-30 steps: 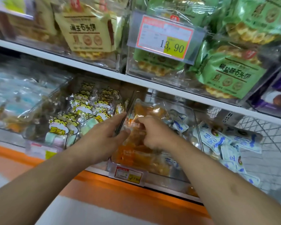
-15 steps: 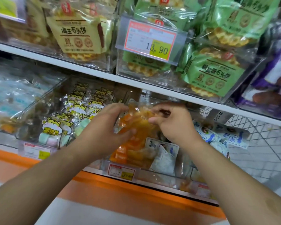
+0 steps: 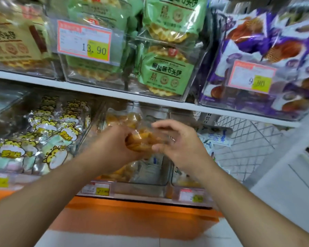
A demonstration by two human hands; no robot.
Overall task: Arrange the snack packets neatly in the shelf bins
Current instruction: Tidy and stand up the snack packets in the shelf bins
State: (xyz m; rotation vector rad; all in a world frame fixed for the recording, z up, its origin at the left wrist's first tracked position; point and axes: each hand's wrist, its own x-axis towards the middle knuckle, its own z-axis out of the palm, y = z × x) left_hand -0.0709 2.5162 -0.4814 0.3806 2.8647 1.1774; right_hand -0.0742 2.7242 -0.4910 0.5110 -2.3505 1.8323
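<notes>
A clear packet of orange snack pieces (image 3: 143,139) is lifted above the middle clear bin (image 3: 141,188) on the lower shelf. My left hand (image 3: 112,145) grips its left end, fingers curled round it. My right hand (image 3: 178,143) holds the right end, thumb below and fingers curved over the clear wrapper. More orange packets (image 3: 123,118) sit behind in the same bin, and blue-and-white packets (image 3: 216,139) lie to the right.
Left bin holds yellow cartoon-tiger packets (image 3: 52,136). The upper shelf (image 3: 114,93) carries green wafer packs (image 3: 166,72), beige packs (image 3: 12,41) and purple packs (image 3: 268,56) behind price tags. A white wire basket (image 3: 243,145) stands at the right. An orange strip (image 3: 132,214) runs below.
Both hands have lifted the orange packet up out of the bin and drawn closer together. The view has shifted right, showing the purple packs.
</notes>
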